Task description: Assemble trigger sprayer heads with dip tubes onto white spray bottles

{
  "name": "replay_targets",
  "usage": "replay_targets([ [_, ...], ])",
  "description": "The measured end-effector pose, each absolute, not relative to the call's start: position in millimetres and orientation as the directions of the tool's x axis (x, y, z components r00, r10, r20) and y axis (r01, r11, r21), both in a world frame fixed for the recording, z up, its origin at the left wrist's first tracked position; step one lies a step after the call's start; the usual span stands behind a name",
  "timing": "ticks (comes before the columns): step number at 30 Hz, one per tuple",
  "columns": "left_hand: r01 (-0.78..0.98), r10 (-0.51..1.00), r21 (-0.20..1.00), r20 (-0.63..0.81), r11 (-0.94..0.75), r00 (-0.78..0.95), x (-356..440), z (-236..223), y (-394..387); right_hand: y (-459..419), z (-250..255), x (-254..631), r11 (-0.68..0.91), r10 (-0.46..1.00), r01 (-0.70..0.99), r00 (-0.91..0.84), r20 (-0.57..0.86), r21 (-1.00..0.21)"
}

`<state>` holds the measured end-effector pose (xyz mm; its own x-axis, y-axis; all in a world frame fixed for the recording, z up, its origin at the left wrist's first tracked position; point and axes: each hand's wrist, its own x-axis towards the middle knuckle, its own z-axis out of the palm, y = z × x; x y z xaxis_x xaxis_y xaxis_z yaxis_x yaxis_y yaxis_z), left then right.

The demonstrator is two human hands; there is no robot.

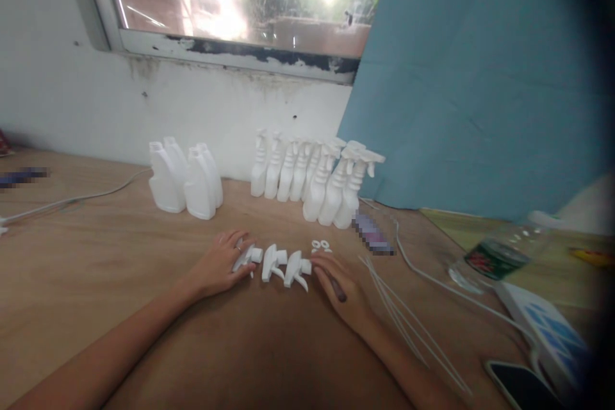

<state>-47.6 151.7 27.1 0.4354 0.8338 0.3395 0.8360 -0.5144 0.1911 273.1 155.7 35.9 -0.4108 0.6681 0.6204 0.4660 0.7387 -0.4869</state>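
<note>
My left hand (pixel 225 266) is closed around a white spray trigger head (pixel 246 257) lying on the wooden table. To its right lie two more trigger heads, a middle one (pixel 273 264) and a right one (pixel 296 269), side by side with their triggers toward me. My right hand (pixel 343 291) rests beside the right one, its fingers by several small white ring washers (pixel 321 245). A short dark brown handle-like piece (pixel 338 288) sticks out of that hand; its other end is hidden.
Behind stand several white bottles without heads (pixel 199 186) and several spray bottles with heads (pixel 329 189). Thin white tubes (pixel 406 320) lie right of my right hand. Farther right are a clear plastic bottle (pixel 500 256), a white box (pixel 542 327), a phone (pixel 521 384) and a cable (pixel 432 275).
</note>
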Motion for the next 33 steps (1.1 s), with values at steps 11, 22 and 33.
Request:
replay_targets([
  [11,0.876,0.84,0.144,0.391,-0.46,0.377,-32.1,17.5,149.1,150.2,30.9,262.1,0.837,0.527,0.483,-0.588,0.614,-0.256],
  [22,0.885,0.847,0.144,0.391,-0.442,0.36,-32.4,20.4,145.7,159.1,26.2,265.6,0.826,0.543,0.507,-0.601,0.587,-0.246],
  [33,0.901,0.841,0.113,0.424,-0.418,0.337,-29.6,11.9,147.0,162.6,26.1,268.3,0.821,0.564,0.487,-0.601,0.566,-0.3],
])
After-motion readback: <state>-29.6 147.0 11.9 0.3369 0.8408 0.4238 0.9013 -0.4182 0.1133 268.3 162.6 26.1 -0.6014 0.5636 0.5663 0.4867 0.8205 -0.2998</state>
